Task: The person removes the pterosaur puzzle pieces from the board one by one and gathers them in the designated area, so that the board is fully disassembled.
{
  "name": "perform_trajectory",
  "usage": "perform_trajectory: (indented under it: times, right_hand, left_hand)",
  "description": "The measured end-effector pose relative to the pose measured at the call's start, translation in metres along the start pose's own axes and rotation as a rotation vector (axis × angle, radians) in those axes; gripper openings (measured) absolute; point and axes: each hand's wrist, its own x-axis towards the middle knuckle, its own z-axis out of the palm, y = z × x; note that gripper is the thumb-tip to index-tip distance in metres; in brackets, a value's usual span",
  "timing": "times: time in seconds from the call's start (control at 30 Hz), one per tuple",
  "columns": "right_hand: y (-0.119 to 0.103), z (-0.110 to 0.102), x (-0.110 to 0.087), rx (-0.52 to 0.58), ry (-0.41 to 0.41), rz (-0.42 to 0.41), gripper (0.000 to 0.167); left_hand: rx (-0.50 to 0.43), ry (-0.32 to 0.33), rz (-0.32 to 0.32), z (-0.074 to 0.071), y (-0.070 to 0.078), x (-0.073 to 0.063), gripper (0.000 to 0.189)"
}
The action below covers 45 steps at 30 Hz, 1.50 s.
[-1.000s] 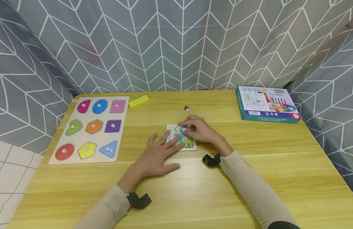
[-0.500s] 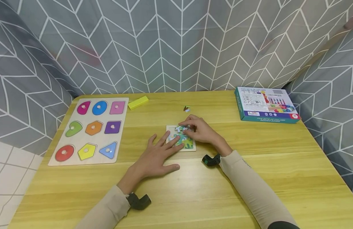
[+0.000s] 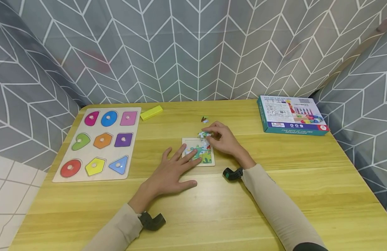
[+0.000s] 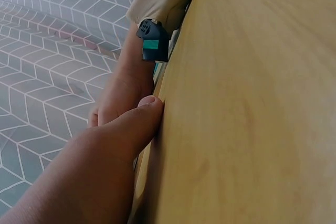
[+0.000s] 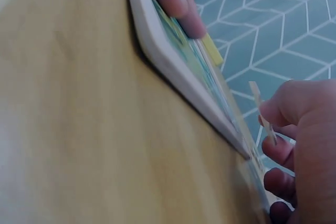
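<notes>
Right hand point(image 3: 223, 139) pinches a thin, flat puzzle piece point(image 3: 204, 134) between thumb and fingertips, holding it just off the far edge of the little puzzle tray point(image 3: 209, 162); the right wrist view shows the piece point(image 5: 262, 114) edge-on, lifted clear of the tray point(image 5: 178, 72). Left hand point(image 3: 172, 170) lies spread and flat, fingers pressing the tray's near-left part to pin it to the worktop point(image 3: 275, 195).

This looks like the fitting step: piece in hand, not yet seated. The next move probably calls for turning it to match the open gap, then lowering it flat without nudging its neighbours.

The tray is a pale square board with a raised rim and a colourful printed picture. The worktop is smooth yellow wood grain. One more loose piece point(image 3: 204, 119) lies just beyond.
</notes>
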Motion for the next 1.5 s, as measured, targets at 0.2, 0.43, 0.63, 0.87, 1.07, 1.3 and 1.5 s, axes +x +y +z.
perform_trajectory:
  times: [0.2,0.43,0.63,0.87,1.07,1.3,1.5]
  right_hand:
    - [-0.009,-0.011,-0.001,-0.018,0.076,0.013,0.029]
    - [0.017,-0.02,0.003,-0.107,0.12,0.038,0.031]
    - [0.021,-0.025,0.004,-0.13,0.12,0.051,0.032]
    - [0.029,-0.033,0.006,-0.157,0.146,0.077,0.031]
    - [0.033,-0.038,0.01,-0.162,0.153,0.112,0.032]
    - [0.037,-0.039,0.017,-0.22,0.165,0.142,0.031]
    - [0.039,-0.042,0.024,-0.244,0.174,0.139,0.03]
  left_hand:
    - [-0.003,0.003,0.002,0.0,0.0,0.0,0.072]
    - [-0.018,0.013,0.004,0.0,0.0,0.0,0.073]
    - [-0.018,0.014,0.004,0.0,0.0,0.0,0.072]
    - [-0.01,0.009,0.003,0.001,0.0,0.0,0.073]
    - [-0.02,0.012,0.004,0.002,0.0,0.0,0.073]
    - [-0.013,0.013,0.003,0.003,0.0,-0.001,0.073]
    - [-0.012,0.013,0.003,0.002,-0.001,-0.001,0.073]
